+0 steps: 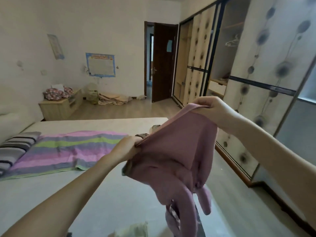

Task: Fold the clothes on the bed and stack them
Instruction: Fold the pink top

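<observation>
Home bedroom, bed (106, 194), sliding wardrobe (256, 69)

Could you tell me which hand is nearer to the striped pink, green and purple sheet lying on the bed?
Left. The left hand grips the mauve knit garment just beside the striped pink, green and purple sheet; the right hand holds it higher, farther right.

Open dark door (163, 62), patterned wardrobe (266, 69)

I see soft, even daylight, brightest on the far wall (102, 23); shadows stay faint. Wide-angle bending curves the wardrobe doors (273, 65) at right, and the whole view looks slightly soft.
</observation>
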A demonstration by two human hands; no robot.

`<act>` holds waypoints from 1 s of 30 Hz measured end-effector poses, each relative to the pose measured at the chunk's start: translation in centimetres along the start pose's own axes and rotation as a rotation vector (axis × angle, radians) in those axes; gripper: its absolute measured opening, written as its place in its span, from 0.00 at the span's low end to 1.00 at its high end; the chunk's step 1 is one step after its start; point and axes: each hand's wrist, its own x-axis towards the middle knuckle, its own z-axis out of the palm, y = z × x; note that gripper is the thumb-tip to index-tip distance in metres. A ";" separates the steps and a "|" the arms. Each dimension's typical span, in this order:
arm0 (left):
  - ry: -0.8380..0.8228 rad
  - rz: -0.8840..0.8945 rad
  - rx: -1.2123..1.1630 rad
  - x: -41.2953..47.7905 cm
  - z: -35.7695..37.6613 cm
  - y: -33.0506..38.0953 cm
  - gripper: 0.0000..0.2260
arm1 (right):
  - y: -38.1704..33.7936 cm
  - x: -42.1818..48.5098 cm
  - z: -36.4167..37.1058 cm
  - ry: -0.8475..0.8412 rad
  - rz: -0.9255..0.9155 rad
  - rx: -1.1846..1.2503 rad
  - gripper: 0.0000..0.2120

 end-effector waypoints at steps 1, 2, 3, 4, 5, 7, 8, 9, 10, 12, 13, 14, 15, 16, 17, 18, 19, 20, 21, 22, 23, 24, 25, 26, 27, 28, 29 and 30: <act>0.015 -0.029 0.018 0.3 0.0 -0.6 0.09 | 0.4 -0.3 -1.2 -0.009 0.000 -0.018 0.10; 0.054 -0.057 0.022 0.7 -0.1 -1.1 0.12 | 1.0 -0.6 -2.3 -0.038 -0.007 -0.077 0.09; 0.113 -0.077 0.027 1.1 -0.4 -1.3 0.12 | 1.7 -0.9 -3.3 -0.096 -0.001 -0.196 0.08; 0.171 -0.083 0.037 1.6 -0.9 -1.4 0.10 | 2.7 -1.1 -4.0 -0.178 0.029 -0.356 0.07; 0.218 -0.075 0.048 2.2 -1.4 -1.3 0.11 | 3.7 -1.3 -4.5 -0.266 0.077 -0.527 0.08; 0.272 -0.018 0.050 3.0 -2.2 -0.6 0.08 | 6.1 -1.7 -5.3 -0.354 0.163 -0.764 0.08; 0.284 0.024 0.041 3.3 -2.6 -0.2 0.07 | 7.0 -1.9 -5.9 -0.335 0.180 -0.807 0.07; 0.283 0.075 0.029 3.4 -3.0 0.3 0.07 | 7.6 -2.0 -6.6 -0.292 0.184 -0.804 0.06; 0.275 0.134 0.029 3.5 -3.6 0.8 0.08 | 8.0 -2.2 -7.3 -0.243 0.186 -0.757 0.05; 0.244 0.231 0.108 4.0 -4.7 1.3 0.09 | 8.3 -2.6 -8.5 -0.181 0.182 -0.629 0.05; 0.227 0.248 0.166 4.4 -5.2 1.3 0.08 | 8.2 -2.8 -8.9 -0.164 0.190 -0.578 0.08; 0.215 0.243 0.213 4.6 -5.7 1.2 0.07 | 8.3 -2.9 -9.2 -0.153 0.204 -0.531 0.09; 0.206 0.227 0.232 4.7 -6.1 1.0 0.07 | 8.3 -3.1 -9.5 -0.143 0.214 -0.500 0.10; 0.208 0.214 0.230 4.8 -6.3 0.9 0.07 | 8.5 -3.1 -9.8 -0.135 0.217 -0.482 0.09; 0.221 0.203 0.214 4.8 -6.5 0.7 0.06 | 8.6 -3.2 -9.9 -0.128 0.224 -0.465 0.09; 0.231 0.184 0.191 4.8 -6.7 0.6 0.04 | 8.8 -3.3 -10.1 -0.128 0.232 -0.451 0.08; 0.228 0.156 0.155 4.8 -6.7 0.4 0.04 | 9.0 -3.4 -10.2 -0.134 0.240 -0.435 0.08; 0.212 0.119 0.106 4.8 -6.7 0.2 0.06 | 9.2 -3.6 -10.2 -0.144 0.247 -0.419 0.07; 0.187 0.074 0.042 4.7 -6.6 0.1 0.07 | 9.4 -3.8 -10.1 -0.156 0.255 -0.404 0.06; 0.166 0.025 -0.039 4.6 -6.5 0.1 0.07 | 9.8 -3.9 -10.1 -0.174 0.267 -0.385 0.05; 0.139 -0.021 -0.140 4.4 -6.3 0.3 0.07 | 10.2 -4.1 -10.0 -0.191 0.285 -0.354 0.05; 0.095 -0.061 -0.259 4.1 -6.1 0.7 0.09 | 10.6 -4.3 -10.0 -0.200 0.307 -0.311 0.05; 0.013 -0.091 -0.395 3.6 -5.9 1.2 0.12 | 11.2 -4.3 -9.8 -0.188 0.327 -0.272 0.05; -0.123 -0.110 -0.490 3.2 -5.6 1.6 0.14 | 11.8 -4.4 -9.7 -0.148 0.339 -0.244 0.05; -0.303 -0.110 -0.525 2.8 -5.3 2.2 0.17 | 12.3 -4.4 -9.4 -0.087 0.337 -0.228 0.06; -0.489 -0.083 -0.509 2.5 -4.8 2.8 0.19 | 12.6 -4.4 -9.0 -0.033 0.316 -0.215 0.06; -0.650 -0.031 -0.492 2.3 -4.3 3.7 0.22 | 12.4 -4.3 -8.4 -0.010 0.276 -0.188 0.07; -0.766 0.037 -0.506 2.4 -3.5 4.5 0.24 | 11.8 -4.1 -7.7 -0.024 0.224 -0.137 0.09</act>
